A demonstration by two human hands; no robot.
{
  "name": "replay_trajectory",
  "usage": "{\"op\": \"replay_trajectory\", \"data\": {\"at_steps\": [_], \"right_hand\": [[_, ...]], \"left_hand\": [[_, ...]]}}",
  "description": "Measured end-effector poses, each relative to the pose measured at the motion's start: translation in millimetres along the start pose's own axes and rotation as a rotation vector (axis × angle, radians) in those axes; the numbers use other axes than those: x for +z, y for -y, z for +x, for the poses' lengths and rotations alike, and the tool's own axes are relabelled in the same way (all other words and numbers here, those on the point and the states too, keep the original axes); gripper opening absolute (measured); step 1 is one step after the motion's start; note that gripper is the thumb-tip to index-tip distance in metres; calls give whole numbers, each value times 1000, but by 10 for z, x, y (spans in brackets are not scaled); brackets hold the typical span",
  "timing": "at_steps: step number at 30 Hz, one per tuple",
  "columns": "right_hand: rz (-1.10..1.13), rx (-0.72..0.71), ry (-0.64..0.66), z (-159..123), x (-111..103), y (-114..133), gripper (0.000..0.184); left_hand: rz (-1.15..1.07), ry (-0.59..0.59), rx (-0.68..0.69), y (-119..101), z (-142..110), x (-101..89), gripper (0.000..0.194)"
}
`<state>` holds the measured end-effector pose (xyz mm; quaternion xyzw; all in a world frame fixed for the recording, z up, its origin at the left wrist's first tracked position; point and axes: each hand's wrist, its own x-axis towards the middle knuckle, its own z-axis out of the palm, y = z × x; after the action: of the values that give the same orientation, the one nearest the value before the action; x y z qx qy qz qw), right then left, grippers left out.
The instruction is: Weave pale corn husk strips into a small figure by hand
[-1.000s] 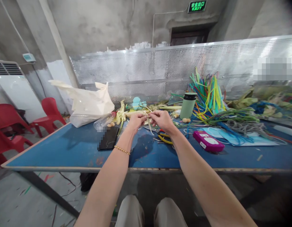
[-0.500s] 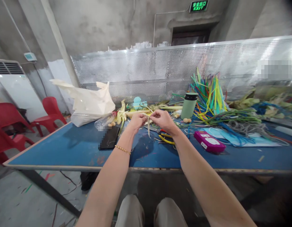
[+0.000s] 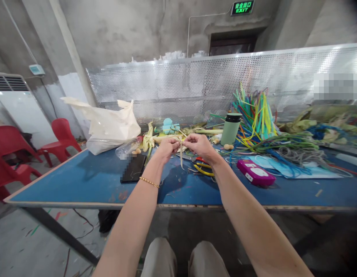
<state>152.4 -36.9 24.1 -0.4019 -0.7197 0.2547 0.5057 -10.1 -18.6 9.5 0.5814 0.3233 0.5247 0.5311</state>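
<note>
Both my hands are raised over the blue table (image 3: pixel 80 181), close together and pinching a pale leaf strip (image 3: pixel 181 157) whose loose end hangs down between them. My left hand (image 3: pixel 166 149), with a gold bracelet on its wrist, is closed on the strip's left part. My right hand (image 3: pixel 198 145) is closed on its right part. Just below my right hand lie yellow-and-red pliers (image 3: pixel 201 166). More pale leaf pieces (image 3: pixel 149 140) lie behind my hands.
A black phone (image 3: pixel 133 168) lies left of my hands, a pink box (image 3: pixel 255 172) to the right. Behind stand a green flask (image 3: pixel 230 129), a white bag (image 3: pixel 109 127), a clear bottle (image 3: pixel 126 148) and a heap of coloured strips (image 3: pixel 255 115). Red chairs (image 3: pixel 13 150) stand left.
The strip's hanging end has swung from slanting right to hanging straight down. My hands have barely moved and stay pinched on it.
</note>
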Motion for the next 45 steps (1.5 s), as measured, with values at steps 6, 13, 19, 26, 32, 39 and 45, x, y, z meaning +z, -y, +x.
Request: {"op": "replay_trajectory", "data": {"at_steps": [6, 13, 19, 26, 32, 39, 45], "right_hand": [[48, -1, -4, 2, -6, -2, 35], [73, 15, 31, 8, -27, -11, 23], [-18, -14, 3, 46, -20, -74, 11], [-142, -95, -25, 64, -1, -125, 12], [-176, -115, -42, 62, -6, -101, 14], [-203, -97, -58, 60, -13, -106, 14], [-197, -83, -48, 44, -19, -80, 14]], "left_hand": [[-26, 7, 17, 14, 8, 4, 28], [0, 21, -10, -15, -8, -4, 27], [-7, 77, -22, -55, -40, 3, 31], [81, -7, 23, 46, 4, -18, 50], [53, 23, 61, 69, 35, -15, 45], [50, 17, 38, 67, 29, -18, 37], [34, 44, 37, 54, 25, -31, 33]]}}
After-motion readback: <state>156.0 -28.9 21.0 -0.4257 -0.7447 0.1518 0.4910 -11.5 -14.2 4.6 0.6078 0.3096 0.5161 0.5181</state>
